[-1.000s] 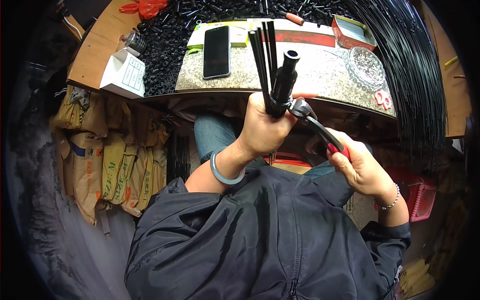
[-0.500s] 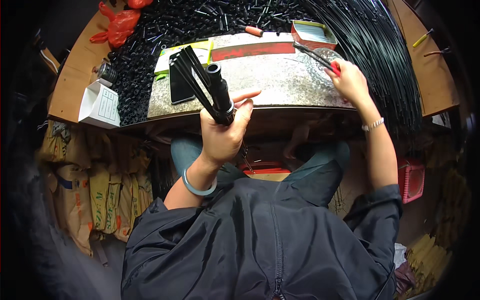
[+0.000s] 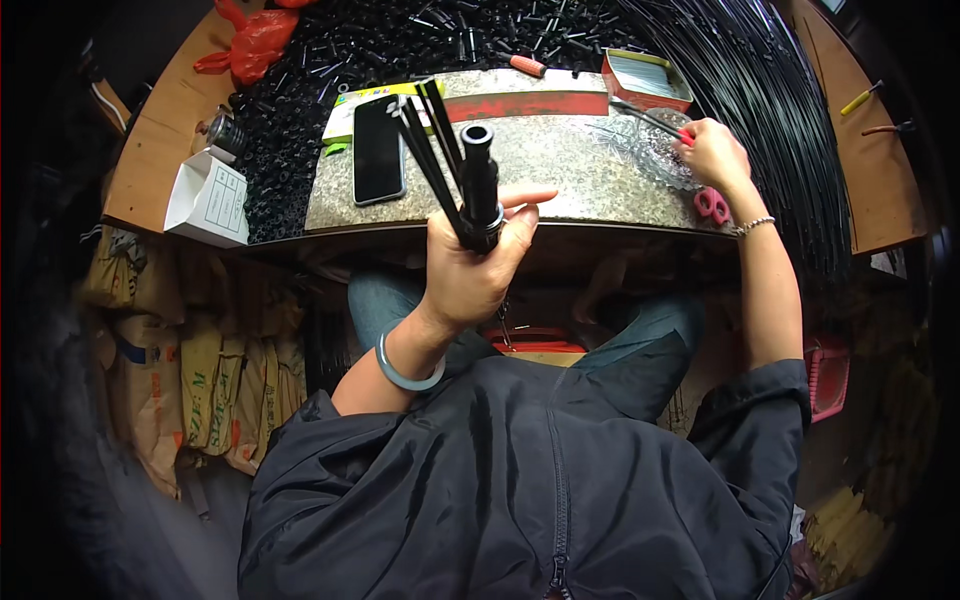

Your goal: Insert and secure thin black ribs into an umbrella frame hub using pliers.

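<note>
My left hand (image 3: 470, 270) is closed around a black tube (image 3: 480, 180) with a ringed lower end and a hollow top. Several thin black rods (image 3: 425, 150) are held beside it, fanning upward, while the index finger stretches to the right. On the right, my right hand (image 3: 718, 155) grips a slim dark tool with a red handle (image 3: 686, 137); its tip points left, and its exact kind is unclear. Beneath that hand and tool sits a clear round dish (image 3: 660, 165). Pink-handled scissors (image 3: 712, 205) lie close to my right wrist, their blades hidden.
A phone (image 3: 378, 160) lies left on the stone-patterned board (image 3: 570, 180), with a red strip (image 3: 530, 105) behind it. Black small parts (image 3: 380, 40) heap along the back. Long black rods (image 3: 770, 130) fill the right side. A red-sided box (image 3: 648, 80) and white carton (image 3: 208, 200) flank the board.
The whole view has shifted slightly. My left hand has moved a little right with the tube and rods. My right hand has shifted, uncovering the pink scissors handles; both grips continue.
</note>
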`<state>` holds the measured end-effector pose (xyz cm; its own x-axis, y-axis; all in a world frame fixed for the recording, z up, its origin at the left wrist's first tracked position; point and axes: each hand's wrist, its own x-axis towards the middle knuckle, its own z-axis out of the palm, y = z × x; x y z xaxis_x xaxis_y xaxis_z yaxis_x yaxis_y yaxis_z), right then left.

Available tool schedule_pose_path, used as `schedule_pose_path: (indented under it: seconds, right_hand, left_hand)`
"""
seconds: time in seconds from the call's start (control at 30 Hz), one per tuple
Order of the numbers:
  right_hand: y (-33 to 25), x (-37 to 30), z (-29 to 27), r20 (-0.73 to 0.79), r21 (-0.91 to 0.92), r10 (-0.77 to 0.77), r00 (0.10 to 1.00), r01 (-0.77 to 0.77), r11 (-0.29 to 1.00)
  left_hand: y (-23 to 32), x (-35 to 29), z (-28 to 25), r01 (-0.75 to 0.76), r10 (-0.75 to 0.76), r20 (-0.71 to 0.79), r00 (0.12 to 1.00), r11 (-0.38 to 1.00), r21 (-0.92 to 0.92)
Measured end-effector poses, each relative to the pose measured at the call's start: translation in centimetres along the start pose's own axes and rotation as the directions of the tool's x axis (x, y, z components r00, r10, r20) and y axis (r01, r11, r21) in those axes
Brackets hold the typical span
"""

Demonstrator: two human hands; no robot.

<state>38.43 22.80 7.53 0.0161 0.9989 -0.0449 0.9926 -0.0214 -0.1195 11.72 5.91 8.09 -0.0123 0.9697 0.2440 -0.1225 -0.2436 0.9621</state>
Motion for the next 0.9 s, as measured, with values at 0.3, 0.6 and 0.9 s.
schedule_pose_path:
  seconds: [0.3, 0.6, 0.9]
  right_hand:
    - [1.3, -2.6, 0.3, -0.356, 0.162, -0.095, 0.93, 0.161, 0.973]
    - [-2.7, -6.3, -0.7, -0.641, 0.382, -0.16, 0.751, 0.492, 0.782]
    - [1.6, -3.3, 2.1, -0.557, 0.278, -0.078, 0.827, 0.273, 0.921]
  left_hand:
    - [0.4, 0.3, 1.2, 0.042, -0.04, 0.058, 0.998, 0.998, -0.038]
    - [-0.1, -0.4, 1.8, -0.067, 0.06, 0.139, 0.988, 0.997, 0.042]
    - [-0.3, -0.8, 1.5, -0.048, 0.044, 0.114, 0.992, 0.998, 0.039]
